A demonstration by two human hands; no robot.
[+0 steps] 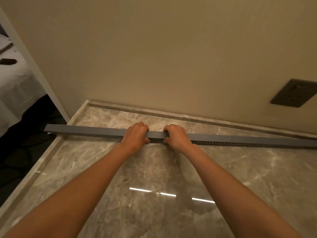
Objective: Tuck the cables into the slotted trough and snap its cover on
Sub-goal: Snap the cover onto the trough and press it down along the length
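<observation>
While both hands hold it near its middle, one long grey plastic trough lies across the counter, almost parallel to the wall and a little in front of it. Its left end reaches past the left edge of the counter. One flat, smooth grey cover lies on top of it along the whole visible length. I cannot tell if the cover is fully snapped down.

Between the two hands and further to the right, one row of small round holes shows on the near side of the trough. To the left of the hands this side looks plain.

The left hand grips the trough, with fingers curled over the far edge of the cover and the thumb on the near side. The right hand grips it in the same way, just beside the left one, with a short piece of trough between them. Both forearms are bare.

The counter is polished stone, brown-grey with pale veins, has a raised rim, and reflects one broken streak of light. The wall is matt beige and carries one dark rectangular socket plate at the right. At the far left stands one bed with a white, wrinkled sheet.
</observation>
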